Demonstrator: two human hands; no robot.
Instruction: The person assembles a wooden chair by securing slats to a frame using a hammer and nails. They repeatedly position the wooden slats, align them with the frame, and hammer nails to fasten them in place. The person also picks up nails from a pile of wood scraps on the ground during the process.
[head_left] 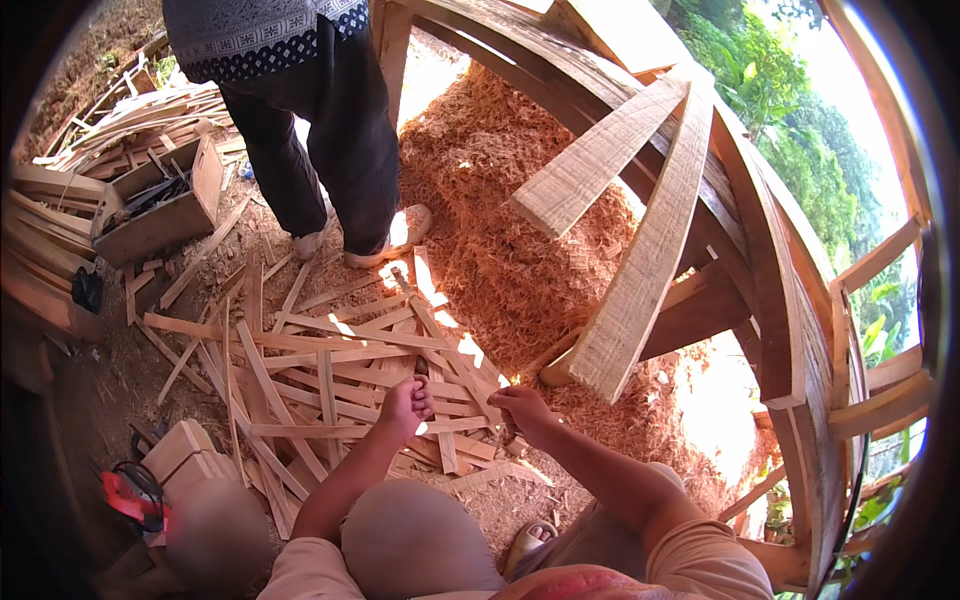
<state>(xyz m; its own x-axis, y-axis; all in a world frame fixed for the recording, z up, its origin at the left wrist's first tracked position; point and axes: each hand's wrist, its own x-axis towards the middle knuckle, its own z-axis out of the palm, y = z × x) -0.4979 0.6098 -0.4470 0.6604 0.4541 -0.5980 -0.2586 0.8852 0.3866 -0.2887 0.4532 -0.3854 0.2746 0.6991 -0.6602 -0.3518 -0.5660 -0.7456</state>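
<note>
My left hand (408, 402) is closed in a fist above a heap of loose wooden slats (370, 385). A short way to its right, my right hand (522, 412) is closed too, its fingertips pressed together toward the left. Whether either hand holds anything small is too unclear to tell. The slats lie criss-crossed beneath and beyond both hands. Just to the right of my right hand, two sawn boards (640, 270) rest on a large wooden frame, their ends pointing toward me.
A person (320, 130) in dark trousers stands beyond the slats. Reddish shavings (490, 190) are piled under the curved wooden frame (780, 290). A wooden box of tools (165, 200) sits at the far left; near left are wooden blocks (185, 455) and a red tool (130, 500) with a dark cord.
</note>
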